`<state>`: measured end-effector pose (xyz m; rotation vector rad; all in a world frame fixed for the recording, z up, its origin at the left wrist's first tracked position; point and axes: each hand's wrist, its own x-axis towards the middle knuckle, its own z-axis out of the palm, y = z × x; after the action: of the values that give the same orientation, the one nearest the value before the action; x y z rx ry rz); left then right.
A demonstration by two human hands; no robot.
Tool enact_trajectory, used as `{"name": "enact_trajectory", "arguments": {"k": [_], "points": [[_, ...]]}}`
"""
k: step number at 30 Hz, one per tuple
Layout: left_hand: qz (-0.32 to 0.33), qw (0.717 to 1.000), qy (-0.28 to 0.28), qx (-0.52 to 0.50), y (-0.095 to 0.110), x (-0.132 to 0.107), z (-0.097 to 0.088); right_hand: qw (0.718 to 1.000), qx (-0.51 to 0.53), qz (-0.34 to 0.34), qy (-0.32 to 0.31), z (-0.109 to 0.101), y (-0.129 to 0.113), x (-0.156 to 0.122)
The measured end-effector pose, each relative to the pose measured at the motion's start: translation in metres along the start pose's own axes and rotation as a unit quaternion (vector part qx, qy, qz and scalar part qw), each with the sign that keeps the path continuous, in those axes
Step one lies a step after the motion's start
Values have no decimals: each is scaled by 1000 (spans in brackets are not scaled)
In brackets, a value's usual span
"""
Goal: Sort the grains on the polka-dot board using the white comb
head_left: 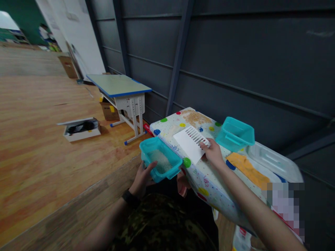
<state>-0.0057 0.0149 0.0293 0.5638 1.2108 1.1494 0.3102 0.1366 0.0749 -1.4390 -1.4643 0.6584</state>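
Note:
My left hand (143, 176) grips a teal plastic container (171, 171) at the near edge of a table (217, 190) with a dotted cover. White grains that look like rice (160, 161) lie in its bottom. A flat white slotted scraper (188, 143) is in my right hand (211, 152), fingers closed on its slotted end. The scraper is over the tabletop, close to the container's right side; whether it touches the cover I cannot tell. Beyond it, yellowish grains (195, 118) are spread at the table's far corner.
To the right are a second teal container (237, 134), an orange cloth (244, 165) and a clear lid (273, 160). A dark panelled wall (235, 52) runs behind the table. Further left stand a desk (117, 84) and an open white box (82, 134) on the floor.

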Motion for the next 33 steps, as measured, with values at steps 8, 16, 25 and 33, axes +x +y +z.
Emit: {"name": "enact_trajectory", "arguments": {"k": [8,16,25,33], "points": [[-4,1000,0,-4,3,-3,2,996,70,53,-19,11,-10,-4],[-3,1000,3,2,5,-2,1,994,78,62,-46,17,-13,-1],[-11,999,36,-10,13,1,2,995,79,53,-20,23,-16,17],[-14,998,53,-36,24,-5,6,990,120,76,-24,26,-25,21]]}}
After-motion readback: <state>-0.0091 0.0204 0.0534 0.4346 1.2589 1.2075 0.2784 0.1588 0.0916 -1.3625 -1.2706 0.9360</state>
